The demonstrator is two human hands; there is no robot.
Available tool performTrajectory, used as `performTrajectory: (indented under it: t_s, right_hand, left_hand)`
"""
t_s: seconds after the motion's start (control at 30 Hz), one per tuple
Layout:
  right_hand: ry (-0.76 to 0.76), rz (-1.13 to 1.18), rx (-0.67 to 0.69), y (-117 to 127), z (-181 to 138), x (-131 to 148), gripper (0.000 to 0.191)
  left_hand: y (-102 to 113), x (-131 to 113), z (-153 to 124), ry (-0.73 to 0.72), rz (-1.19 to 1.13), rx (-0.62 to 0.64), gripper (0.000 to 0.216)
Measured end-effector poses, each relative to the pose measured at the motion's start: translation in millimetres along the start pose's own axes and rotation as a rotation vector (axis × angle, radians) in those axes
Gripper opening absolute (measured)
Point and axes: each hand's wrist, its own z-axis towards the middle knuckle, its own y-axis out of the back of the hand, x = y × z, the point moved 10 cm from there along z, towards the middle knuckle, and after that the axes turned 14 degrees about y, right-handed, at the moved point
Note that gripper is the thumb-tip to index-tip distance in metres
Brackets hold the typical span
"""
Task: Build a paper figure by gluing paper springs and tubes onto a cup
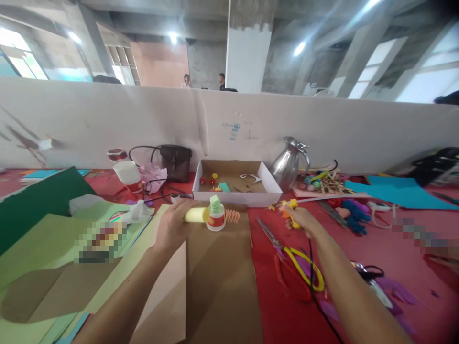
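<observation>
My left hand [172, 223] is closed on a rolled yellow paper tube [196, 215], whose far end meets the side of a small red-and-white paper cup [216, 222]; I cannot tell whether they are joined. On top of the cup sits a folded green paper piece [215, 204]. An orange folded paper spring [233, 217] sticks out from its right side. To the right, my right hand [304, 222] grips a yellow glue gun [293, 204] trailing a black cord. Its nozzle points left, over the red table covering.
Brown cardboard [222, 286] lies in front of me. Large yellow-handled scissors [301, 267] rest to its right. Behind stand an open white box [236, 196] with small scraps and a metal jug [286, 167]. Green paper sheets [46, 234] spread leftward; a white partition [150, 114] closes the back.
</observation>
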Motion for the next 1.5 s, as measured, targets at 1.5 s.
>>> performTrajectory:
  t_s: [1.5]
  right_hand:
    - [1.066,0.126,0.176,-123,-51,172,0.028]
  left_hand:
    - [-63,24,32,0.066,-0.218,0.253,0.019]
